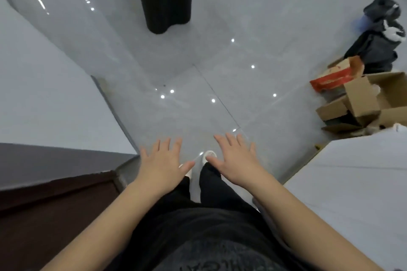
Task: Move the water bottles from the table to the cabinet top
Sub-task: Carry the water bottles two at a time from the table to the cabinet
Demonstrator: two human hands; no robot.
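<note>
Glossy grey tiled floor (198,61) with ceiling-light spot reflections. Dark brown wooden unit (55,215) lower left. Open cardboard boxes (361,103), red carton (330,79), black bag (378,39) at right.

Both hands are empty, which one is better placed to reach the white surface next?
Right, probably. The right hand is open and empty, and its forearm runs beside the white surface. The left hand, also open, is on the far side, nearer the dark brown top.

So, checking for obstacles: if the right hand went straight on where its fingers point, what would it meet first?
Nothing close: the right hand has open floor ahead; the black ribbed column stands farther on, though depth is unclear.
</note>
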